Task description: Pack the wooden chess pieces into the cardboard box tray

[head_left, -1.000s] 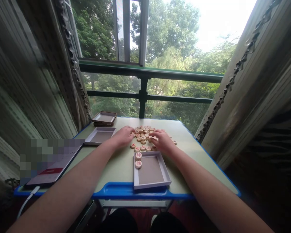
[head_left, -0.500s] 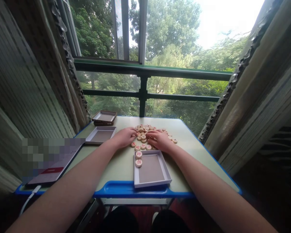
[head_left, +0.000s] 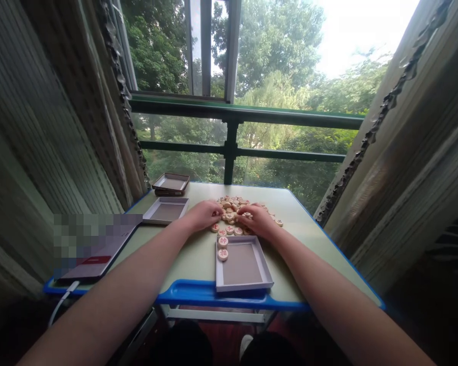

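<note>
A heap of round wooden chess discs with red marks lies in the middle of the pale green table. My left hand rests at the heap's left side, fingers curled onto the discs. My right hand lies at the heap's right side, fingertips pinched over a disc near the centre. Close to me a shallow white tray holds two discs in its far left corner.
A second shallow tray lies at the left, a dark box with its lid behind it. A tablet with a cable lies at the left front. A green railing and window stand beyond; curtains hang on both sides.
Both hands have drawn closer together over the heap, the fingertips nearly meeting. The view has shifted slightly to the left.
</note>
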